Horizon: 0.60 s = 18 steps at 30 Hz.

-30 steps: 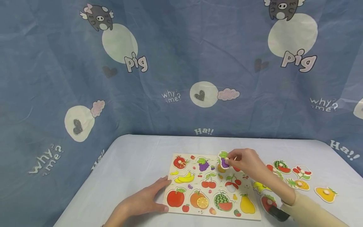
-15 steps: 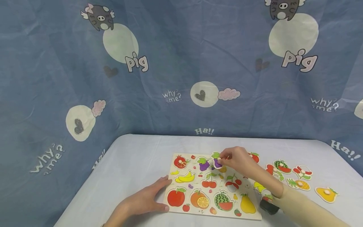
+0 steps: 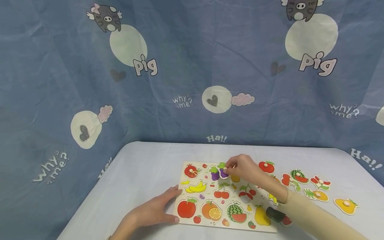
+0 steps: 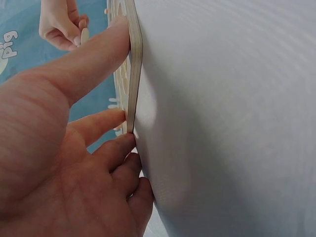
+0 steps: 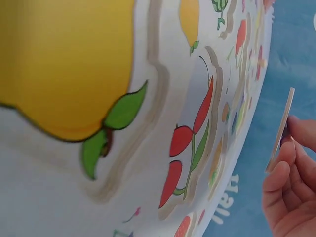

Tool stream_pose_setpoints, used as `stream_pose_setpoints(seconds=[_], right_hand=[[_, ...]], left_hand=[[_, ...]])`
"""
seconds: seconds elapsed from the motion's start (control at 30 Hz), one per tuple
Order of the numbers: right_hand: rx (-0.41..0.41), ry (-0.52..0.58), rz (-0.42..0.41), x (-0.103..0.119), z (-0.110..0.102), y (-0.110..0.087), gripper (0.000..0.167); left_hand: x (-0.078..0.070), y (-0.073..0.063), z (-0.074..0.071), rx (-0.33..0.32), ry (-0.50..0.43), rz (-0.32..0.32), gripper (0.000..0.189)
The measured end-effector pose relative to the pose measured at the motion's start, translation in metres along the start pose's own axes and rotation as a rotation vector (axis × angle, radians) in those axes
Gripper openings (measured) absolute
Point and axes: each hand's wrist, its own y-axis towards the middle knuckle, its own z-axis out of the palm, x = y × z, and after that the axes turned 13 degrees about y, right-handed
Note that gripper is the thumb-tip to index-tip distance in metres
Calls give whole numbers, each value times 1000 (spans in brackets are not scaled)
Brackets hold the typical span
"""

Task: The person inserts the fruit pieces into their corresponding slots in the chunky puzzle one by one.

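A wooden fruit puzzle board lies on the white table, with printed fruit shapes in its recesses. My right hand pinches a grape puzzle piece by its knob. That piece is tilted over the board's far row and partly overlaps the printed grapes. Seen edge-on in the right wrist view, the piece stands off from the board. My left hand rests at the board's left edge, fingers and thumb spread. In the left wrist view, its thumb lies over the board's edge, its fingertips along the side.
Several loose knobbed pieces lie right of the board, among them an apple, a watermelon, a pineapple and a yellow fruit. A dark cylinder sits by the right sleeve. A blue curtain hangs behind the table.
My right hand has moved left across the board's far row, carrying the grape piece to the printed grapes. The loose apple piece has come into sight. My left hand has stayed put.
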Motion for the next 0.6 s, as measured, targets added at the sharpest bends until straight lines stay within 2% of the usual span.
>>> stream_pose_setpoints(seconds=[0.33,0.6], right_hand=[[26,-9,69,4,8,14,5],[56,-53,33,6,12,23,6]], left_hand=[[-1,0,0,0,11,-14,86],[-1,0,0,1,2,-11,86]])
